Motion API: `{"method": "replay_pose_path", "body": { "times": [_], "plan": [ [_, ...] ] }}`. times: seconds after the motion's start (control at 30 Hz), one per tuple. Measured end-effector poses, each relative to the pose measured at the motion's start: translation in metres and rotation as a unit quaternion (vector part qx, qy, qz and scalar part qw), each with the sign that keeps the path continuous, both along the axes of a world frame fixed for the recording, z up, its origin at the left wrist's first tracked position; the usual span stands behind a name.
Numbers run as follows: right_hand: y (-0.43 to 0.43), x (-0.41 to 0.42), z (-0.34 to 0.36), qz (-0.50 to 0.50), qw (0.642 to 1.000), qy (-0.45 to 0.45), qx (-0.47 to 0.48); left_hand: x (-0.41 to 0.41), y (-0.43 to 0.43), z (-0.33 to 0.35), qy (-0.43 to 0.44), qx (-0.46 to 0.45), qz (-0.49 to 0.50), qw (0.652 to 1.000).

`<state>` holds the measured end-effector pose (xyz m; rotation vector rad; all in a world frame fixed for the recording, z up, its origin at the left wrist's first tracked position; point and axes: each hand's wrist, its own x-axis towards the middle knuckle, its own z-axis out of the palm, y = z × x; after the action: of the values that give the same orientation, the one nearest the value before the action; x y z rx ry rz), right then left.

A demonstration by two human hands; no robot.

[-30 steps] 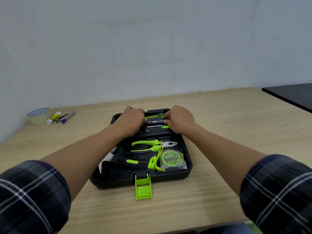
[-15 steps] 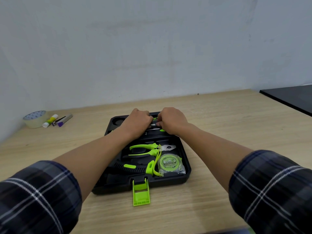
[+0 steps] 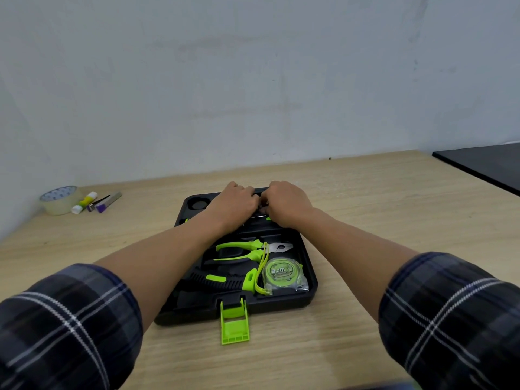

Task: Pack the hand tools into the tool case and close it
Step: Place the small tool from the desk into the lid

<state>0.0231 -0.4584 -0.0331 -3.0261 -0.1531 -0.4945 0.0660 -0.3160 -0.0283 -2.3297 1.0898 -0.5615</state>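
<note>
Left grip (image 3: 233, 205): your left hand, knuckles up over the far row of the case. Fingers are curled down and the tips are hidden, so I can't tell what they hold.
Right grip (image 3: 287, 204): your right hand in the same pose, just beside the left. Tips are hidden too, so I can't tell there either.
Case: the black moulded plastic tool case (image 3: 281, 302) lies flat and open on the light wood desk (image 3: 380, 220), between your forearms.
Latch: the bright green plastic latch (image 3: 235, 325) is flipped out from the near wall onto the desk (not fastened).
Far row: a thin dark tool with a green end (image 3: 268, 219) peeks out below your right knuckles. The rest is covered.
Middle row: green-handled steel pliers (image 3: 253, 249), nose pointing right.
Near row, right: a round green tape measure in clear wrap (image 3: 281, 273), in the near right corner.
Near row, left: a black rubber tool handle with green inserts (image 3: 222, 280), its end just beside the tape measure (left end hidden under your forearm).
Far left corner of case: a round moulded recess (image 3: 199, 204), beside the left grip.
Desk, far left: a roll of clear tape (image 3: 59, 199), a white glue stick with a yellow-green band (image 3: 84, 202) and a purple-ended stick (image 3: 104, 202), well apart from the case.
</note>
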Motion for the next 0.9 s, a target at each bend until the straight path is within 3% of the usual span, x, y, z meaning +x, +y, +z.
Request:
{"method": "replay_pose_path", "body": {
  "times": [0.23,0.73,0.9],
  "plan": [
    [-0.015,-0.004,0.004,-0.067,0.972,-0.027,0.224,0.011,0.017,0.003,0.069,-0.054,-0.038,0.995],
    [-0.029,-0.006,-0.025,-0.135,0.935,0.038,0.327,0.012,-0.002,-0.007,0.177,-0.219,-0.048,0.958],
    [-0.026,-0.008,-0.027,-0.132,0.945,0.03,0.299,0.009,-0.01,-0.005,0.189,-0.265,-0.032,0.945]
  ]
}}
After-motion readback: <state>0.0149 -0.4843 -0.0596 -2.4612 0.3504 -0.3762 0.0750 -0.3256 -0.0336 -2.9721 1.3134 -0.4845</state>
